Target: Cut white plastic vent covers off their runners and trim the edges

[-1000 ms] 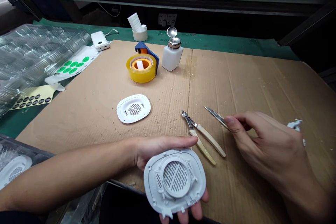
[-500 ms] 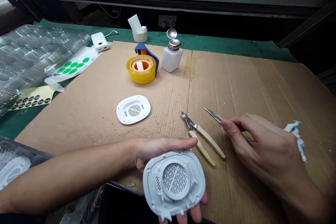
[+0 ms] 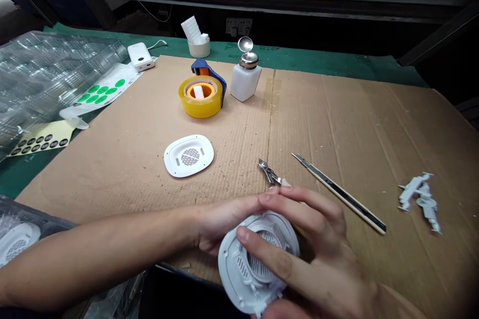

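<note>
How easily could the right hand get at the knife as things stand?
Probably easily: the right hand is on the white plastic part, and the knife lies close beside it on the cardboard, with nothing between. It would likely have to let go first.

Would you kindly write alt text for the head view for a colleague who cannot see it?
Two hands hold a white plastic grille cover over a cardboard sheet, the left hand beneath and the right hand on top. Pliers and a craft knife lie just beyond.

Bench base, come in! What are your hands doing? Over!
Left hand under white plastic grille cover. Right hand gripping on top. Pliers beyond fingers, craft knife lying right.
</note>
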